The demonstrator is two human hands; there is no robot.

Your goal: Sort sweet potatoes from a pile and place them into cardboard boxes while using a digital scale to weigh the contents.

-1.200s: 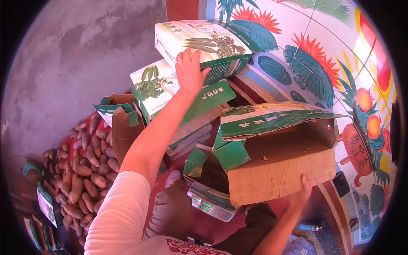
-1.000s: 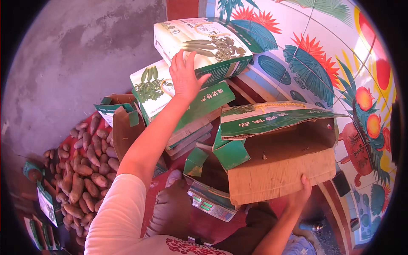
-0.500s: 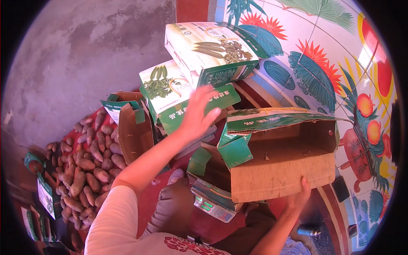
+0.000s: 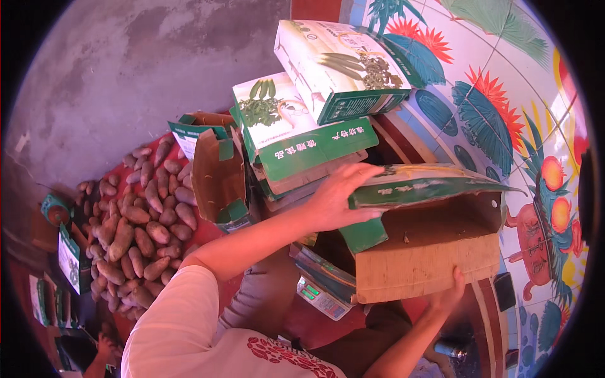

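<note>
An open, empty cardboard box (image 4: 428,264), green and white outside and bare brown inside, is tilted with its mouth toward me. My left hand (image 4: 343,198) grips the left end of its green upper flap, fingers over the top. My right hand (image 4: 449,293) holds the lower brown flap near its right end, thumb on the outer face and the other fingers hidden behind. Just under and left of this box, a second open box (image 4: 322,268) rests on a digital scale (image 4: 320,299) with a lit green display.
Sweet potatoes (image 4: 135,236) lie heaped on a red cloth at left. Beside them stands an open carton (image 4: 217,170). Closed printed cartons (image 4: 343,69) are stacked at the back, near a painted tile wall (image 4: 441,120). Another person's hand (image 4: 105,345) shows at lower left.
My left hand has come down and right from above the cartons onto the box's upper flap. My right hand keeps its hold. The whole view has shifted slightly, and another person's hand has appeared at lower left.
</note>
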